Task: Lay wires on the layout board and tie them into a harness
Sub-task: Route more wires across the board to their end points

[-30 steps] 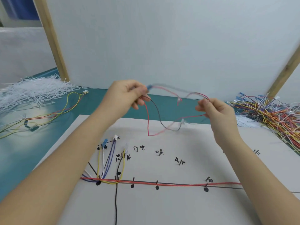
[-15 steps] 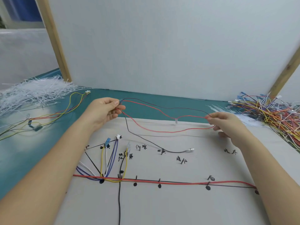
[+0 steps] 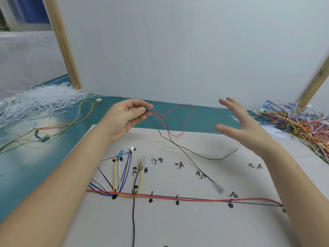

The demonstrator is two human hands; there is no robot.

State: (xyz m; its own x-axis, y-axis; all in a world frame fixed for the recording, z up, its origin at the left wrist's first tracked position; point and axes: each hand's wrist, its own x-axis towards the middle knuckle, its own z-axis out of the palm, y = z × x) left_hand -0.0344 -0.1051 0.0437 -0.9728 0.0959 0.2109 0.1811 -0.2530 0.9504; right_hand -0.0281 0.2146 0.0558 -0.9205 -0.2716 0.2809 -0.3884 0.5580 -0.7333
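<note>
My left hand (image 3: 127,117) pinches the blue connector (image 3: 148,110) of a small wire set above the far edge of the layout board (image 3: 195,225). From it a red wire (image 3: 185,122) loops to the right and dark wires (image 3: 188,152) trail down across the board. My right hand (image 3: 238,125) hovers to the right with fingers spread, holding nothing. On the board, a long red wire (image 3: 187,198) runs along the drawn line, with yellow, blue and white wires (image 3: 121,175) rising to connectors at the left.
A heap of white cable ties (image 3: 39,102) lies at the far left, next to a finished harness (image 3: 53,127). A tangle of coloured wires (image 3: 299,122) sits at the far right. A white panel (image 3: 178,50) stands behind the board.
My right hand has let go of the wire ends and opened, lifting away. The red wire has sprung into a loop and the dark wires have dropped onto the board.
</note>
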